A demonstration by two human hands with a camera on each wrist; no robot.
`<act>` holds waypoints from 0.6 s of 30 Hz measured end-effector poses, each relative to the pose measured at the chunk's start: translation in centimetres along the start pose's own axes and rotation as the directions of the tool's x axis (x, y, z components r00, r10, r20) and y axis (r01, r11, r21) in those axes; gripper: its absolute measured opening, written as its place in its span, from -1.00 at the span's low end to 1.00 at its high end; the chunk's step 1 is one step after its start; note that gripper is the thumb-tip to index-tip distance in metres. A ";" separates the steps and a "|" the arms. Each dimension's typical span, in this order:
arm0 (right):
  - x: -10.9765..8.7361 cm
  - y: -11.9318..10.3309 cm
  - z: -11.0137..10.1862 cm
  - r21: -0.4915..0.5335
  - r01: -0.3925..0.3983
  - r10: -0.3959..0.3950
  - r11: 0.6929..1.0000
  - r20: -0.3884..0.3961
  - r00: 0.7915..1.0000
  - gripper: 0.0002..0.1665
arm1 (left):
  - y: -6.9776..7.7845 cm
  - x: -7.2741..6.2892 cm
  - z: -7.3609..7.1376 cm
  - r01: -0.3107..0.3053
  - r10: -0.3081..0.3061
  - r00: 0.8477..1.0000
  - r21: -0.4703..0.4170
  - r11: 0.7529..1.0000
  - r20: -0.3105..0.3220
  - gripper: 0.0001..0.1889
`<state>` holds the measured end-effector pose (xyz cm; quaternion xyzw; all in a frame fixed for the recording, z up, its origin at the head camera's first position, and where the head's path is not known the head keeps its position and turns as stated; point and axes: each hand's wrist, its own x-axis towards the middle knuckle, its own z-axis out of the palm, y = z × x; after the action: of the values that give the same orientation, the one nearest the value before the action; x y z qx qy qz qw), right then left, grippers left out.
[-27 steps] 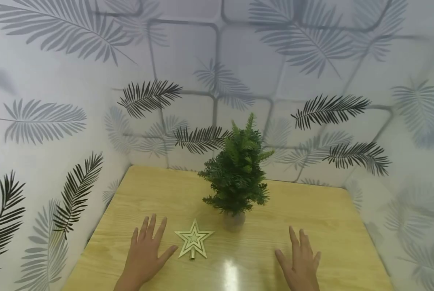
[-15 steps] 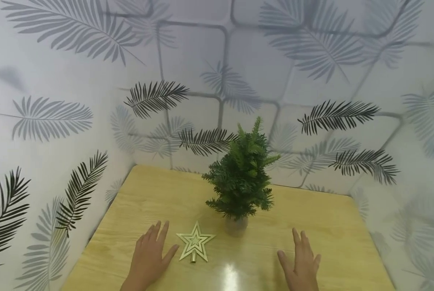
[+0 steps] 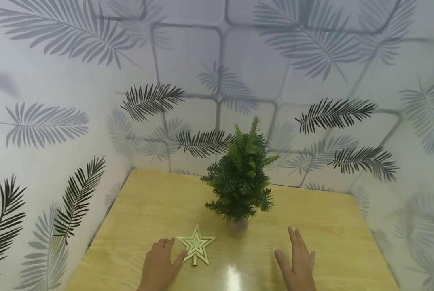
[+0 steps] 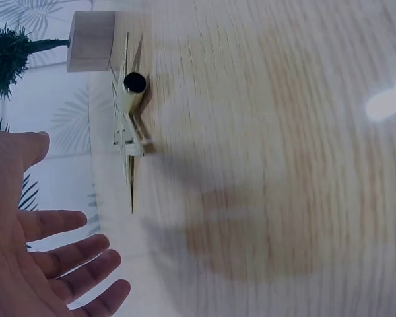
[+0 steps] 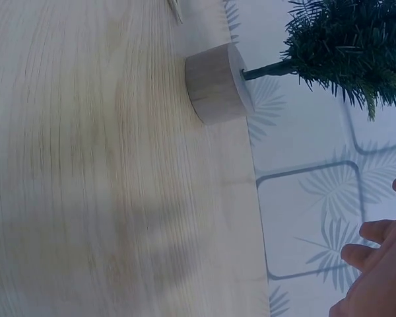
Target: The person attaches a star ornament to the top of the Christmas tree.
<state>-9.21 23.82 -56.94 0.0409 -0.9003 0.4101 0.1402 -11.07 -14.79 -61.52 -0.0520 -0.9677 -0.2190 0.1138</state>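
Note:
A gold star tree topper (image 3: 196, 244) lies flat on the wooden table, its hollow socket (image 4: 131, 99) pointing toward me. Just left of it is my left hand (image 3: 161, 264), thumb and fingertips close by the star's left points in the head view. The left wrist view shows that hand's fingers (image 4: 72, 254) loosely bent, with nothing between them. Behind the star and slightly right stands a small artificial Christmas tree (image 3: 240, 178) on a round wooden base (image 3: 237, 227). To the right, my right hand (image 3: 297, 262) hovers with fingers extended, holding nothing.
The light wooden table (image 3: 333, 226) meets a wall (image 3: 246, 60) papered with grey and black feather-like leaves at the back. Another patterned wall (image 3: 38, 161) runs along the left side. A bright light reflection shows near the table's front.
My left hand has moved right and toward me, nearer the star, its fingers bending more. The right hand has shifted only slightly. Star and tree stay in place while the head view shifts a little.

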 end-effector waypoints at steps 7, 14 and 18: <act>-0.1 -0.1 0.4 0.006 -0.011 0.010 1.000 0.034 0.999 -0.18 | 0.3 -0.6 1.5 0.003 -0.003 1.000 0.017 1.000 0.025 -0.41; 0.6 -0.6 0.3 0.022 0.017 -0.018 1.000 0.025 1.000 -0.16 | 0.7 -0.2 1.7 0.052 -0.051 0.997 -0.024 0.998 0.058 -0.44; 1.1 -1.5 -0.1 0.008 0.015 -0.016 1.000 0.051 0.999 -0.19 | 0.9 0.1 2.2 0.102 -0.099 0.992 -0.035 0.994 0.073 -0.42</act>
<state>-10.00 22.90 -55.47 0.0589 -0.9016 0.4114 0.1203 -11.41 -13.00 -63.03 -0.0131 -0.9681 -0.2409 0.0671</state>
